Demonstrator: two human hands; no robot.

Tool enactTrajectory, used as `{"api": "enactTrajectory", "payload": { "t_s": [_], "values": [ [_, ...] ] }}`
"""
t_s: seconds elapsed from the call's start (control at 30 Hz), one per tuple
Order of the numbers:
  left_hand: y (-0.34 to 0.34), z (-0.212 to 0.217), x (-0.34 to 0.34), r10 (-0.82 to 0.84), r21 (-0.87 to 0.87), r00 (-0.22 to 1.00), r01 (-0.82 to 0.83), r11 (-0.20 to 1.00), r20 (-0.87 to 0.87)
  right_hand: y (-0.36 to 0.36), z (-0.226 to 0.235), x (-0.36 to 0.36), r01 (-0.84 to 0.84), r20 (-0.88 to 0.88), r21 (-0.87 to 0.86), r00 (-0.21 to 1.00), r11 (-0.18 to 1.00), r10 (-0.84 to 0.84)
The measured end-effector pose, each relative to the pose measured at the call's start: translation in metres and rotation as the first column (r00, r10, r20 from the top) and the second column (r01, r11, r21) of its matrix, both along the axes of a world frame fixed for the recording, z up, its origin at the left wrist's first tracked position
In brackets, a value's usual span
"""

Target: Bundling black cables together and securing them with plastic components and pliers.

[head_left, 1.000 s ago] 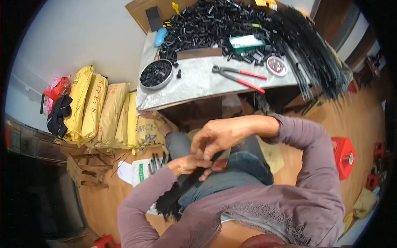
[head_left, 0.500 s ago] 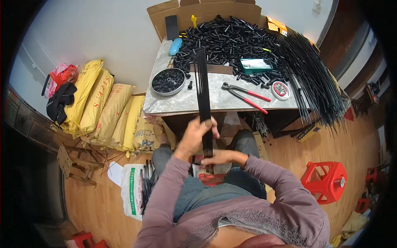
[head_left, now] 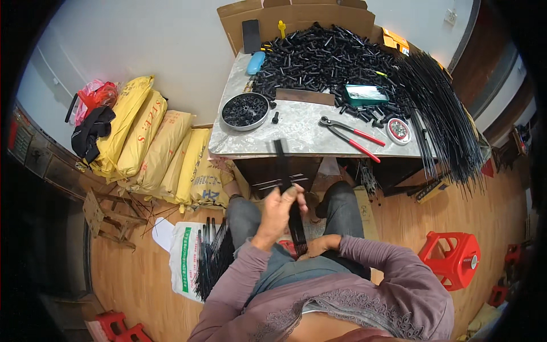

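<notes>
Clasping a bundle of thin black rods [head_left: 297,226] mid-length in the left hand [head_left: 281,213], with forearm [head_left: 242,268] angled forward, above the lap [head_left: 293,268] before the bench [head_left: 302,128], with right hand [head_left: 319,246] low by the bundle's near end, grip impossible to tell

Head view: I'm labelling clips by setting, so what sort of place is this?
Probably a hand-assembly workshop: a heap of short black tubular parts, red-handled metal pincers and a row of stuffed yellow sacks suggest it.
</notes>
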State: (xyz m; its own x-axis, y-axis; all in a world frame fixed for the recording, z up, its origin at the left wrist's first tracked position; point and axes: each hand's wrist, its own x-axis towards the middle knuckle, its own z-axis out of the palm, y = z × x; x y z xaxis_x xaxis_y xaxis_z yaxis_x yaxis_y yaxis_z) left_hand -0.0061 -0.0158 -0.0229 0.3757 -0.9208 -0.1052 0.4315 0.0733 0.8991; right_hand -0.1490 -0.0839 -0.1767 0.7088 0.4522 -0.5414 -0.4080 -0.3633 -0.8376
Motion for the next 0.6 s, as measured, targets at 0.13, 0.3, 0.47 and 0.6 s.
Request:
{"api": "enactTrajectory", "payload": {
  "t_s": [0.13, 0.3, 0.47, 0.6],
  "values": [
    [-0.003, -0.002, -0.029, -0.064, -0.054, 0.997, 0.065, 0.996, 0.034, -0.076, 0.097, -0.003, -0.002, 0.032, 0.083, 0.999, 0.997, 0.000],
    [-0.022, 0.005, -0.059, -0.200, -0.074, 0.979, 0.201, 0.977, 0.024, -0.141, 0.220, 0.005, 0.327, 0.439, 0.736, 0.438, 0.593, -0.785],
    [-0.035, 0.000, -0.047, -0.169, 0.038, 0.957, 0.183, 0.982, -0.237, -0.073, 0.306, -0.009, 0.158, 0.574, 0.726, 0.397, 0.669, -0.716],
    [-0.028, 0.002, -0.043, -0.060, 0.080, 0.978, 0.078, 0.994, -0.201, -0.074, 0.294, -0.017, 0.367, 0.534, 0.763, 0.104, 0.532, -0.839]
  ]
}}
